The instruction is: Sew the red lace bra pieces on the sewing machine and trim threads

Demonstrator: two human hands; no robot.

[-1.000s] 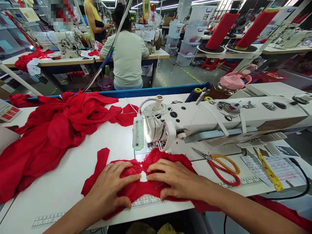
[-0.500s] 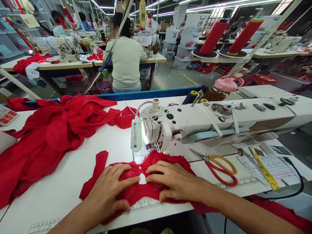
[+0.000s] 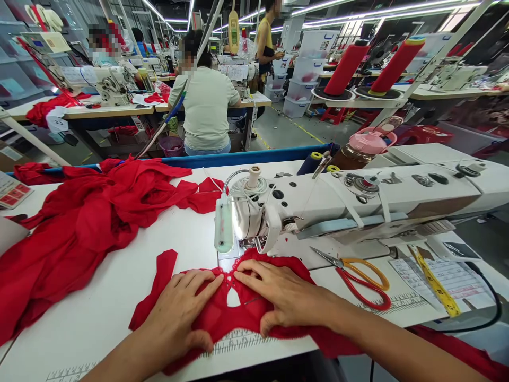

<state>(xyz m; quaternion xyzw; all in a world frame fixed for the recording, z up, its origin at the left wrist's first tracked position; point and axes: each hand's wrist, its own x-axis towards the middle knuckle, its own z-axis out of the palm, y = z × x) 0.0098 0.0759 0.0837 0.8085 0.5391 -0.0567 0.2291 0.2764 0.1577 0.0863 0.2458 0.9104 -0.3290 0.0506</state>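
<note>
I have my left hand (image 3: 181, 310) and right hand (image 3: 284, 297) spread flat, open-palmed, on the red lace fabric piece (image 3: 234, 313), lining it up at the white sewing machine (image 3: 318, 204), so next I judge it needs sliding evenly under the needle.

**Covered, cropped and unreadable**

The flat left hand (image 3: 181, 313) and right hand (image 3: 284, 297) cover much of the red lace fabric piece (image 3: 222, 313). The needle under the white sewing machine head (image 3: 258, 217) is hidden. The heaped red cloth pile (image 3: 71, 228) runs off the left edge. Print on the white paper sheet (image 3: 453, 273) is too small to read.
</note>
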